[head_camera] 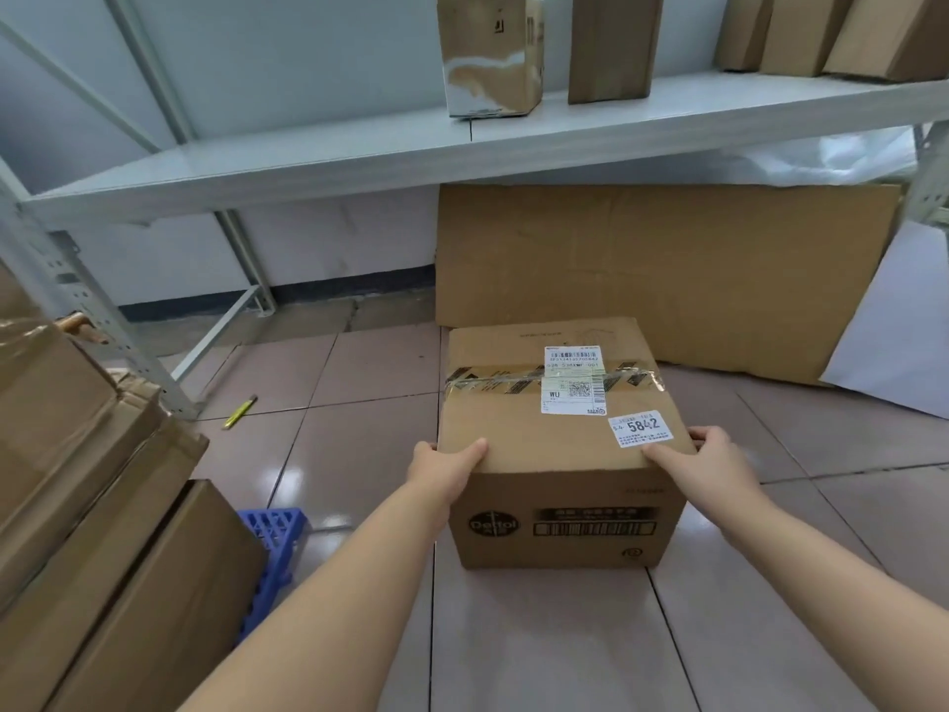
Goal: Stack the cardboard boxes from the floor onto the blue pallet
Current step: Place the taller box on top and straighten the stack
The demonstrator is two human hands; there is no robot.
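A taped cardboard box (518, 434) with white shipping labels and a "5842" sticker stands on the tiled floor in front of me. My left hand (441, 467) grips its near left top corner, thumb on top. On the near right top corner rests my right hand (711, 462), fingers wrapped around the side. At the lower left, a corner of the blue pallet (274, 537) shows, with several cardboard boxes (77, 485) stacked on it.
A grey metal shelf (462, 146) spans the back, with boxes (488, 54) on it. A flat cardboard sheet (667, 269) leans under it, a white sheet (898, 331) to its right. A yellow pen (239, 412) lies on the floor by the shelf leg (97, 310).
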